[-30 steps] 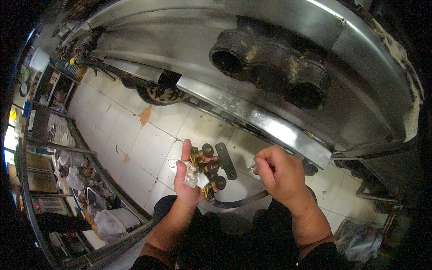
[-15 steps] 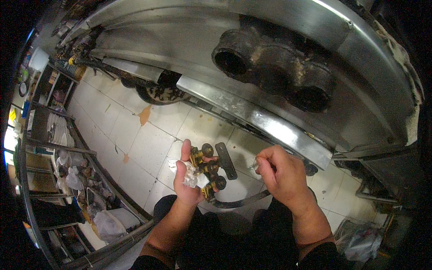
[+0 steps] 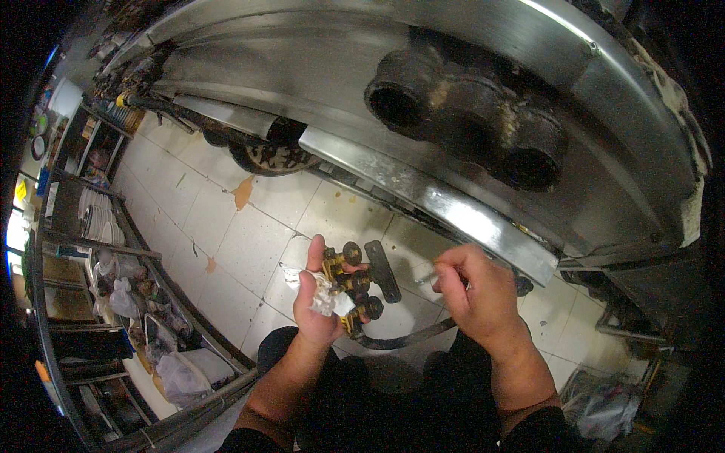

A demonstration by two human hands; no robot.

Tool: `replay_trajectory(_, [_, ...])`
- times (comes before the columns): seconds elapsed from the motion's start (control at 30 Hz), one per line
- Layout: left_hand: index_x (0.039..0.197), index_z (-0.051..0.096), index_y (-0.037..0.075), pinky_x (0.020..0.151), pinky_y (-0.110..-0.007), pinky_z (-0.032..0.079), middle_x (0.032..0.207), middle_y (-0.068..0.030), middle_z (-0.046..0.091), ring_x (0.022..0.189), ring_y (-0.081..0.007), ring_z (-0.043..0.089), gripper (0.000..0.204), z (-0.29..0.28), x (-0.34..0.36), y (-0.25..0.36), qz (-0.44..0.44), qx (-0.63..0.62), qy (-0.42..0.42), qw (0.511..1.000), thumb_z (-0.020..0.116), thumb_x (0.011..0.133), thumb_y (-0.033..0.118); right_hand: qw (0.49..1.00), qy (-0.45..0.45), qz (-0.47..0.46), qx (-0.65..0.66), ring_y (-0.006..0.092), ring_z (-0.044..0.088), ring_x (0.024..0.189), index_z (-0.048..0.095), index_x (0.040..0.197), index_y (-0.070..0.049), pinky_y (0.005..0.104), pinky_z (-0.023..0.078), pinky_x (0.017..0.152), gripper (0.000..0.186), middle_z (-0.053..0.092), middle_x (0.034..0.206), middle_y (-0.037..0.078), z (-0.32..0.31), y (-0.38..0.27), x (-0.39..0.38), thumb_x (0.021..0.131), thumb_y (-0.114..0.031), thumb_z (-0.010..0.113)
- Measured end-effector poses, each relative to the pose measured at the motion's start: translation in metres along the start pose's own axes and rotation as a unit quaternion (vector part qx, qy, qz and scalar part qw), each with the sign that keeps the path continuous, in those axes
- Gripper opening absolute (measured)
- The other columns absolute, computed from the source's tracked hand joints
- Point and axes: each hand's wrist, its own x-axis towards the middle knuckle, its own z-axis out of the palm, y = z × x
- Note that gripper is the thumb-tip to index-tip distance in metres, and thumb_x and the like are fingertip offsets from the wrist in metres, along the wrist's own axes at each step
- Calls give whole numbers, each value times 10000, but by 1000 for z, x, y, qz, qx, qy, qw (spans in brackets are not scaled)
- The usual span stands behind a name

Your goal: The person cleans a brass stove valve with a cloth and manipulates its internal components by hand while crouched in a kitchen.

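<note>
My left hand [image 3: 313, 323] holds a brass valve assembly [image 3: 353, 282] with several dark round ends, the thumb raised along its left side. Crumpled white paper [image 3: 325, 294] lies in the same hand, against the brass. Just right of the valves is a flat dark bar [image 3: 382, 273]; whether it is joined to them I cannot tell. A dark hose [image 3: 408, 339] curves from below the assembly toward my right wrist. My right hand [image 3: 483, 298], apart from the valves, is closed in a pinch. Something small and pale shows by its fingertips, too blurred to name.
Above my hands stands a large steel appliance [image 3: 302, 68] with three sooty pipe openings [image 3: 468, 117] and a shiny ledge [image 3: 423, 192]. Shelves [image 3: 136, 245] with plates and bagged items line the left. A plastic bag [image 3: 604, 404] lies at lower right. White tiles [image 3: 226, 249] cover the floor.
My right hand has shifted slightly right and down, still pinched. The left hand keeps its hold on the valve assembly and paper, almost unmoved. The view has shifted a little.
</note>
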Motion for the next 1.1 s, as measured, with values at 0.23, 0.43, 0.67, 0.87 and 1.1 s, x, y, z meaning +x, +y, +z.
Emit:
replay_trajectory(0.23, [1586,195,257,656,-474,608,1241,-186,605,1028,-349,654,694,13,-31,12,134,94,55,985,364,1016,614,957,-29,185,223,153,697,742,540,1085,-25,289,574,632,105,665,801,72,-13,8,-2,1025,-110,538])
replay_trajectory(0.43, [1521,295,244,692,-447,602,1239,-192,612,998,-318,665,612,17,-24,-14,160,85,73,981,390,1021,584,953,-48,99,281,145,708,773,547,1142,-46,308,578,653,151,653,836,68,-13,-1,-8,1034,-151,546])
replay_trajectory(0.67, [1445,412,229,734,-415,594,1236,-199,620,963,-281,677,527,41,-22,-20,150,76,65,984,421,1026,549,924,-21,92,371,143,673,739,541,1134,-53,309,555,680,143,622,796,56,-24,-6,-24,1030,-151,557])
replay_trajectory(0.87, [1381,512,216,770,-388,588,1234,-205,626,933,-250,688,467,40,-47,4,194,62,51,978,448,1031,519,887,-56,208,408,151,663,746,531,1140,-38,307,558,701,230,642,831,60,-45,-23,-28,1043,-246,529])
replay_trajectory(1.1, [1305,629,201,812,-356,580,1231,-213,634,899,-214,700,418,75,-84,12,224,-89,-101,965,479,1037,484,875,76,183,441,155,541,506,472,1056,-40,285,483,492,185,578,653,86,-57,-30,-46,1027,-204,553])
